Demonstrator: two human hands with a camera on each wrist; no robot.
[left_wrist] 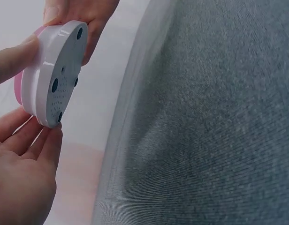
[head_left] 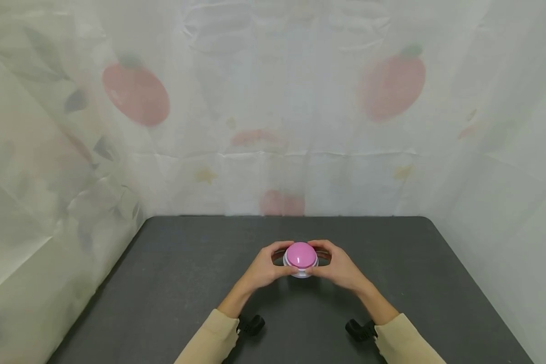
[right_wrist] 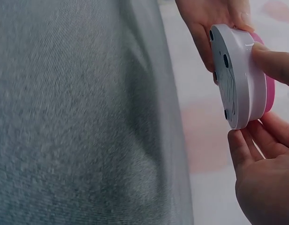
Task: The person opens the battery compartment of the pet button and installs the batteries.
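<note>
The pink dome button [head_left: 300,254] on its white base [left_wrist: 50,75] sits between the fingertips of both hands, lifted clear of the dark table [head_left: 173,283], as the wrist views show its underside with dark rubber feet in the air. The left hand [head_left: 265,268] curls its fingers [left_wrist: 27,136] round the near-left rim of the base, thumb on one side and fingertips on the other; the right hand [head_left: 338,267] mirrors that hold on the opposite rim, its fingers [right_wrist: 257,140] pinching the white edge just below the pink cap. Both holds are narrow, at the tips only, with the palms well off the base. The likely trouble, as I judge it, is the smooth plastic rim slipping from such a light fingertip pinch if either hand loosens or twists unevenly, dropping the button onto the table beneath the fingers. A fingertip straying up onto the dome could also press it. Behind the fingers hangs a pale printed curtain [head_left: 273,101]; beige sleeves [head_left: 209,338] lie nearer the wrists.
</note>
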